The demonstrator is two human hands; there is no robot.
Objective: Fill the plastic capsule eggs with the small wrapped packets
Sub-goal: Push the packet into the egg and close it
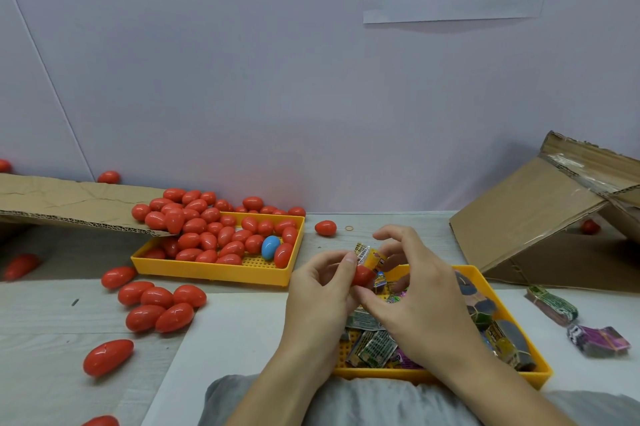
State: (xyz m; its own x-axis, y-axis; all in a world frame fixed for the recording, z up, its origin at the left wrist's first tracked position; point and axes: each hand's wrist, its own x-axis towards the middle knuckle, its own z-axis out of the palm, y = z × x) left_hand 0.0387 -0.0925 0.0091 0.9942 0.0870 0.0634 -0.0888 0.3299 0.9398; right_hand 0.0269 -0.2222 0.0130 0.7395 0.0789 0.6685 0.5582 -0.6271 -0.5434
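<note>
While my left hand (322,283) grips a red capsule egg half (362,276) above the packet tray (474,278), my right hand (412,297) pinches a light, crinkly wrapped packet (372,257) by its edges, feeding it into the smooth, probably slippery shell.

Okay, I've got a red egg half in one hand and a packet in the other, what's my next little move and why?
Probably press the yellow packet down into the red egg half. The left hand holds that half, and the right hand pinches the packet just above it, most of it sticking out, so the egg likely cannot close yet.
</note>
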